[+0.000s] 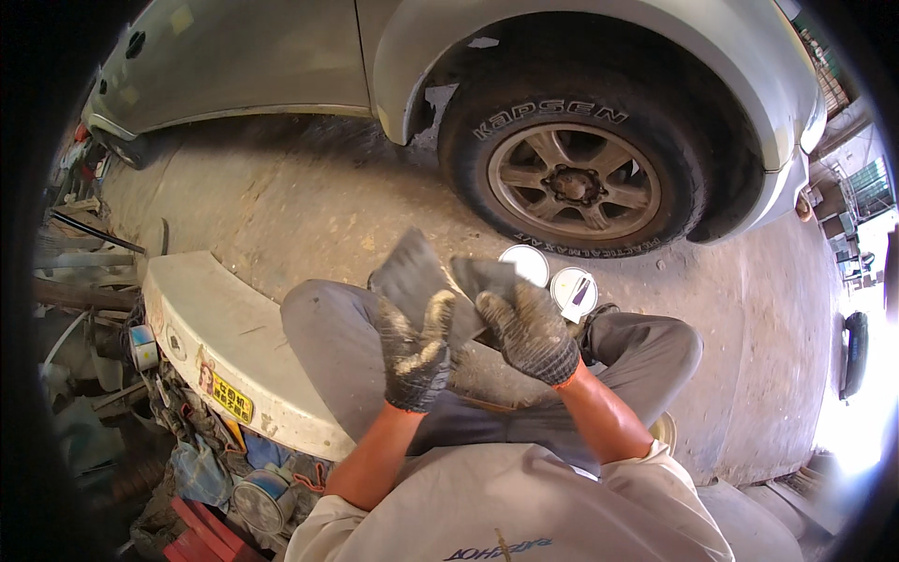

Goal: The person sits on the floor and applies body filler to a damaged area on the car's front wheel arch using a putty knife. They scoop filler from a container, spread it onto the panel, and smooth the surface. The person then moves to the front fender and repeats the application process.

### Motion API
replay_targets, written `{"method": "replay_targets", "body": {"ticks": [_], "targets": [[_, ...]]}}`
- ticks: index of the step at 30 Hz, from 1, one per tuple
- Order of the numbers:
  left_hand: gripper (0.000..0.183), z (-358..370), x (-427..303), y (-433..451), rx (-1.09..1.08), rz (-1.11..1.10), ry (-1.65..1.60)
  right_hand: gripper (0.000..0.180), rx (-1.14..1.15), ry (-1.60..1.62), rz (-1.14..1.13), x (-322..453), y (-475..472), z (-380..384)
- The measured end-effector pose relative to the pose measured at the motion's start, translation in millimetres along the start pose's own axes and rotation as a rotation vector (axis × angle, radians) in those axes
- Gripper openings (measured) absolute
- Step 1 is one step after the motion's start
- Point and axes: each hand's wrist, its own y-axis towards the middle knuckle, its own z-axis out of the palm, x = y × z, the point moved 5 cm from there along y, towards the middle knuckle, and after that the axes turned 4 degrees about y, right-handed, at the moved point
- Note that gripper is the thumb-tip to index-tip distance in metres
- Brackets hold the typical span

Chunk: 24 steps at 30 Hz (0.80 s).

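Note:
My left hand [418, 355], in a dusty dark knit work glove, holds a dark flat sheet [414, 270] that looks like sandpaper. Gripped in my right hand [537, 337], gloved likewise, is a smaller dark flat piece [481, 275]. Its edge lies close to the larger sheet, and motion blur hides whether the two touch or are joined. A pale edge runs between them. Both hands are above my lap, between my bent knees. Just past my right hand stand two cans with white tops, one can [521, 261] plain and the other [564, 281] bearing a small flat scraper [579, 293].
A car's front wheel [574, 183] and silver fender [393, 77] rise ahead over the concrete floor [281, 190]. At left lies a white curved body panel [232, 337] with a yellow sticker. Scrap, a used can [260, 499] and red pieces [204, 534] crowd behind it.

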Motion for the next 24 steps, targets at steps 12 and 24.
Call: {"method": "replay_targets", "body": {"ticks": [12,24], "targets": [[0.049,-4.3,16.3,-0.7,-0.121,-0.129,-0.04,0.026,-0.134,-0.124,-0.156,0.8,-2.5,1.8],[0.037,-2.8,-3.9,1.7,0.024,0.026,-0.089,0.033,0.046,-0.274,-0.081,3.6,2.8,1.3]]}}
